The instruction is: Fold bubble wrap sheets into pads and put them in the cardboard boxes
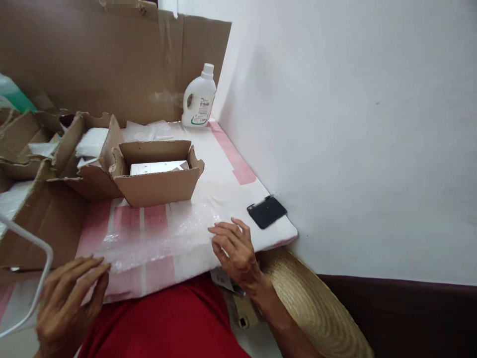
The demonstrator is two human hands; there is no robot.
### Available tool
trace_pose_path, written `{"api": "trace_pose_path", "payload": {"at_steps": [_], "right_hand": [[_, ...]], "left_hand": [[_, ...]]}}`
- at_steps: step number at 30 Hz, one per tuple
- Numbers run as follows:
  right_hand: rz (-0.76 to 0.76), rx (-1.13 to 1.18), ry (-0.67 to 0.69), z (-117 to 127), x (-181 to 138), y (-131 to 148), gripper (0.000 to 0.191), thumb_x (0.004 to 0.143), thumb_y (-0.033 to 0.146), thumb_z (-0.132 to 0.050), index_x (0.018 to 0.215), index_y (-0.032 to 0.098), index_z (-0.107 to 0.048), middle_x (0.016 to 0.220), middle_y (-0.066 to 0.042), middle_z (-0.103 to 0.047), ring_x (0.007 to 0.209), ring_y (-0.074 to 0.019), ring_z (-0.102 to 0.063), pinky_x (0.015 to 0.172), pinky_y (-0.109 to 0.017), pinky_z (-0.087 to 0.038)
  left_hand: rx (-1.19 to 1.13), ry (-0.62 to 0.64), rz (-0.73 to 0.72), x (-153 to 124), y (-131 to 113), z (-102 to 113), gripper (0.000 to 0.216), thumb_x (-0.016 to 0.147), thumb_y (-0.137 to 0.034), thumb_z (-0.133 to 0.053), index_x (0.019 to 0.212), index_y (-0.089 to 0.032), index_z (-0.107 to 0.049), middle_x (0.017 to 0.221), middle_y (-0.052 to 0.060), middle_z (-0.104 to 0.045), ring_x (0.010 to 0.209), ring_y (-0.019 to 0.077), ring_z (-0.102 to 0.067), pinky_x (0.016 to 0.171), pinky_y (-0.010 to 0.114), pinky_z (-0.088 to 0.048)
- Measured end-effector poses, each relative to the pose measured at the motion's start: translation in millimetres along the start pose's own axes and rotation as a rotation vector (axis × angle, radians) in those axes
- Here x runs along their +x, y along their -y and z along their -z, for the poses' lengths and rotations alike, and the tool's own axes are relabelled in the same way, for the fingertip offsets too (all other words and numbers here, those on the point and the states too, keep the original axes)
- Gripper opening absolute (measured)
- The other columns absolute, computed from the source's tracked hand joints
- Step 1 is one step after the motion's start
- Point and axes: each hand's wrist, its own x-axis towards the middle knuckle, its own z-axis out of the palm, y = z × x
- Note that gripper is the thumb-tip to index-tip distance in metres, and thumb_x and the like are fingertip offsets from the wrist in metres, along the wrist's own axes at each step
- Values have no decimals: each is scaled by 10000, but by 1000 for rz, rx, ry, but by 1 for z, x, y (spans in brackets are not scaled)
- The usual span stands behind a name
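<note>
A sheet of clear bubble wrap (pixel 160 236) lies flat on the pink and white cloth (pixel 223 189) that covers the work surface. My left hand (pixel 69 303) rests at the sheet's near left corner, fingers stretched and touching its edge. At the sheet's right end my right hand (pixel 234 248) has its fingers spread on the plastic. Neither hand grips anything. Just behind the wrap stands an open cardboard box (pixel 158 174) with a white packet inside.
A black flat object (pixel 267 211) lies near the cloth's right corner by the white wall. A white detergent bottle (pixel 199 97) stands at the back. More open cardboard boxes (pixel 80 159) crowd the left. A woven straw hat (pixel 309 303) lies below the right edge.
</note>
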Motion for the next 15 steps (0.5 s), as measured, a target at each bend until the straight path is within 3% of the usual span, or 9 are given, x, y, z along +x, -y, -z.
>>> {"api": "trace_pose_path", "payload": {"at_steps": [4,7,10,12,15], "right_hand": [[-36,4,145,-14,-36,-3,189,952,83,-498,966,234,-611,973,-43,-755,992,-226,-677,1031,-491,-403],[-71,55,225,-7,-48,-2,38,944,218,-606,913,222,-584,983,-73,-735,993,-259,-663,988,-497,-444],[-138,115,176,9,-36,7,232,891,393,-715,857,228,-556,1114,-126,-703,1066,-304,-632,981,-522,-464],[-198,179,102,12,-20,21,188,934,376,-659,860,233,-561,1147,-134,-689,1100,-299,-619,960,-496,-489],[-177,327,92,-15,8,58,158,994,368,-561,1027,220,-608,1181,-129,-694,1159,-268,-612,1015,-442,-497]], "left_hand": [[-86,167,-72,-40,-1,-10,258,829,-181,-681,1067,-282,-696,982,53,-764,977,263,-691,944,426,-456],[-173,246,-63,-50,-6,-12,275,799,-250,-720,1068,-289,-677,981,44,-757,965,255,-692,910,401,-470],[-236,269,-2,-41,-12,-8,319,802,-310,-724,1114,-284,-663,1023,55,-740,981,257,-682,930,402,-469],[-253,246,40,-32,-14,-9,312,843,-292,-673,1155,-284,-651,1066,62,-727,1001,252,-675,954,400,-468],[-203,278,42,-23,-12,-26,441,900,-303,-590,1339,-266,-572,1241,107,-682,1149,297,-634,1022,444,-447]]}}
